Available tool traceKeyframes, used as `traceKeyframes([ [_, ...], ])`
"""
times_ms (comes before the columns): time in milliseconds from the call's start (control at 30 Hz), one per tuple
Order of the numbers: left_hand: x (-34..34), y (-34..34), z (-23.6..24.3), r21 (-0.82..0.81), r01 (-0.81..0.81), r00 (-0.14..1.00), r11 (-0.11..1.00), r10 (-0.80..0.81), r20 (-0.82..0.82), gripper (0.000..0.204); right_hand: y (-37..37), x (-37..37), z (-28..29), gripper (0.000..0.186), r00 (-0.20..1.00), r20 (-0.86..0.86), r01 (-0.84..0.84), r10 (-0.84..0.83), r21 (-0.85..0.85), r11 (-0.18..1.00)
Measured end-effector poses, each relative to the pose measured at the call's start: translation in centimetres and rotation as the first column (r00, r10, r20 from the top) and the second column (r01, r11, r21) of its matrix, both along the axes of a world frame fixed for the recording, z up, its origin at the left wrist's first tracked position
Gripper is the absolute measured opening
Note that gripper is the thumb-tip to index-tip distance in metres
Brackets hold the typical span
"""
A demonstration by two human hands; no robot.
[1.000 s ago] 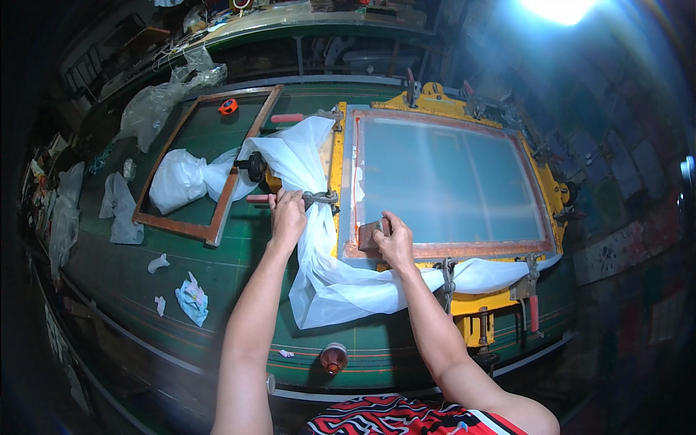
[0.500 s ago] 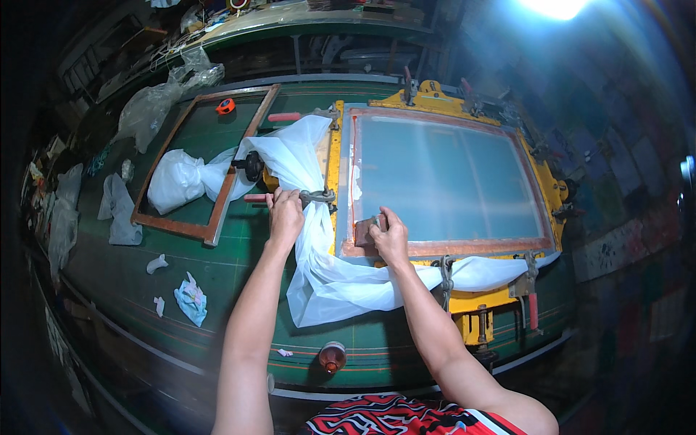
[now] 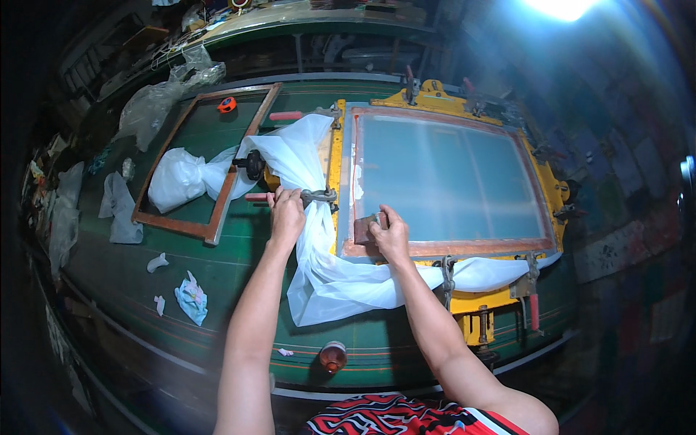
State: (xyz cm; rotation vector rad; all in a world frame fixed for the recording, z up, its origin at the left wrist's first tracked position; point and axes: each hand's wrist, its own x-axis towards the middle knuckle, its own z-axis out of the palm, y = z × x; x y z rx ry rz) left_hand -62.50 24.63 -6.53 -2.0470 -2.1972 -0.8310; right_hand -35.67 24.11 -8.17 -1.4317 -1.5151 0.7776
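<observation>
My left hand [image 3: 288, 216] is closed round the pink handle [image 3: 259, 197] of a toggle clamp [image 3: 319, 196] on the left side of a yellow stretching frame [image 3: 335, 161]. White mesh fabric [image 3: 313, 275] hangs loose under that clamp and along the near side. My right hand [image 3: 391, 233] pinches a small brown flat block [image 3: 366, 228], which rests at the near left corner of a wooden screen frame [image 3: 464, 246]. Pale blue-grey mesh [image 3: 442, 177] covers this screen frame. A thin red-orange line of glue or paint runs down its left edge.
On the green table lie an empty wooden frame [image 3: 212, 232], an orange tape measure [image 3: 227, 105], a knotted bundle of white fabric [image 3: 175, 179] and a crumpled cloth [image 3: 191, 299]. A bottle of reddish-brown liquid [image 3: 333, 356] stands near the front edge. More clamps [image 3: 447, 275] line the yellow frame.
</observation>
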Motion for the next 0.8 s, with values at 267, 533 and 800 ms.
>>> traceKeyframes([
  [267, -0.7, 0.2, -0.3, -0.037, 0.044, 0.997, 0.998, -0.041, 0.066, 0.032, 0.5, -0.8, -0.5, 0.054, 0.997, 0.078, 0.002, -0.008, 0.077, 0.997],
  [533, -0.3, 0.0, -0.2, -0.006, 0.021, 0.999, 1.0, -0.021, 0.031, 0.032, 1.1, -1.4, -0.4, 0.054, 0.998, 0.058, -0.024, 0.021, 0.046, 0.999],
  [800, -0.5, 0.0, 0.4, -0.063, 0.045, 0.997, 0.997, -0.041, 0.067, 0.034, 0.9, 0.2, 0.1, 0.054, 0.999, 0.041, 0.028, -0.03, 0.048, 0.998],
])
